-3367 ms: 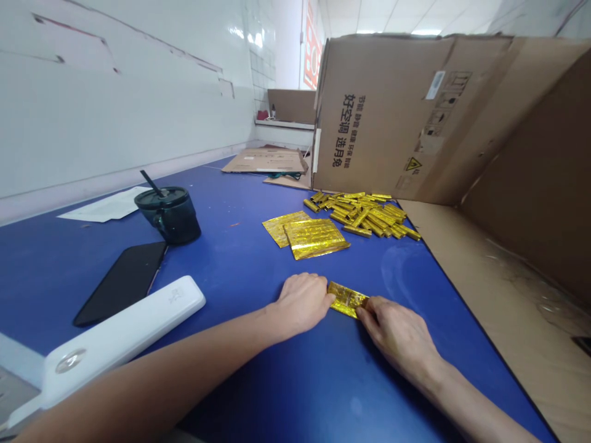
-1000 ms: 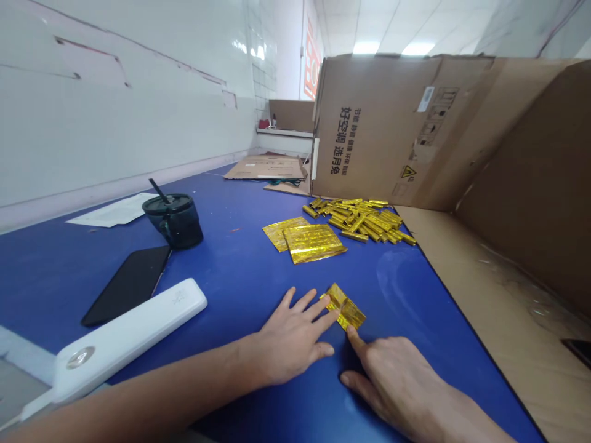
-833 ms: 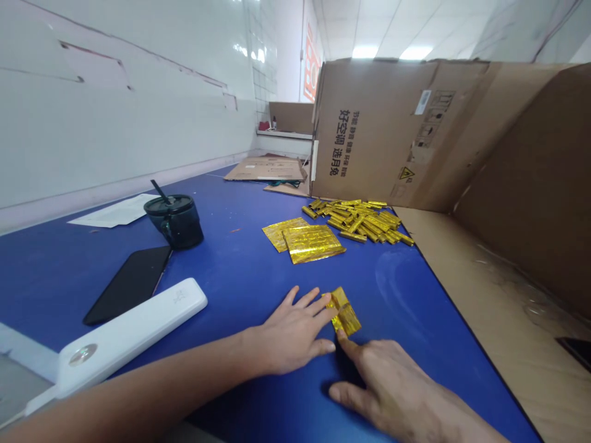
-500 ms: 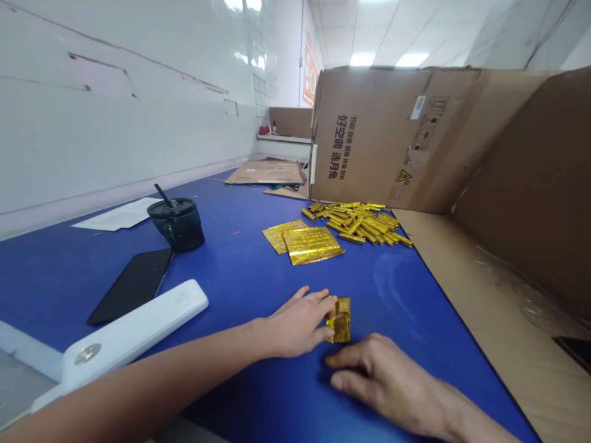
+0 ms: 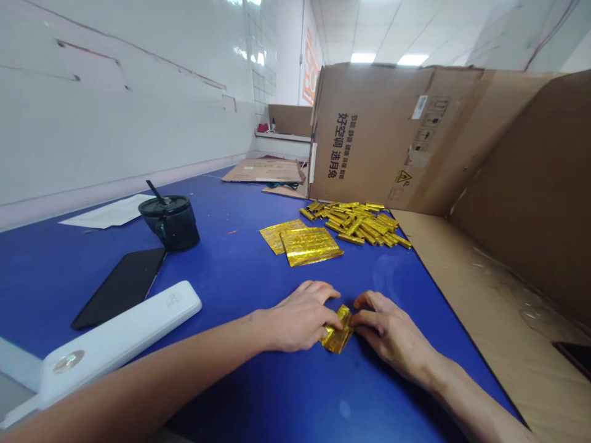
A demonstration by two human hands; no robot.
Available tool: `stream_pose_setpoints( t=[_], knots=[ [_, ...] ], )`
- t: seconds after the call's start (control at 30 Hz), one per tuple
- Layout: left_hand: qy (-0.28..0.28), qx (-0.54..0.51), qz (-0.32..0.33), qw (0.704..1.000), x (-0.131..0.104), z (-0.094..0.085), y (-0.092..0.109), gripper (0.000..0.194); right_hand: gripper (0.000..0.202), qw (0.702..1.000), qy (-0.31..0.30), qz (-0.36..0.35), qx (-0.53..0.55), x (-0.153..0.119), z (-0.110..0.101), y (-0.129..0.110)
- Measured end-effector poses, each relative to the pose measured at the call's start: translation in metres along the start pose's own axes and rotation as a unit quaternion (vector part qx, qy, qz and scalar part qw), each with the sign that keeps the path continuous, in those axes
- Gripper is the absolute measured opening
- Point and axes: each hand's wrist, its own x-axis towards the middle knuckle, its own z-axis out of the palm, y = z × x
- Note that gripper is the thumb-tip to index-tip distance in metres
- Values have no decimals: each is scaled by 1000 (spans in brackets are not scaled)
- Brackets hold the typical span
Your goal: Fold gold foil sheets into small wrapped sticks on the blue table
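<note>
A small folded piece of shiny gold foil (image 5: 338,339) lies tilted on the blue table between my hands. With bent fingers, my left hand (image 5: 302,317) grips its left side, thumb low and fingertips on top. My right hand (image 5: 392,329) has its thumb and fingers closed at the right edge of the same foil. Beyond them lie flat gold foil sheets (image 5: 311,246), one overlapping another. Farther back, against the cardboard, is a pile of narrow rolled or folded gold foil strips (image 5: 362,224).
A dark lidded cup with a straw (image 5: 170,224), a black phone (image 5: 120,288) and a long white device (image 5: 122,326) are on the left. White paper (image 5: 104,212) lies behind the cup. A large open cardboard box (image 5: 378,135) borders the table's right and back; flat cardboard (image 5: 263,170) lies behind.
My right hand has moved up and forward to the foil's right edge. The foil has turned at a slant, and my left hand's fingers have curled more over it.
</note>
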Motion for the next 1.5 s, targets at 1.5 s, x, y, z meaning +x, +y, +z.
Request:
stream_pose_setpoints(
  t=[1.5],
  knots=[
    [-15, -9, -72, 997, -4, 10, 11, 14, 13, 986, -60, 113, 103, 9, 2, -12]
  ],
)
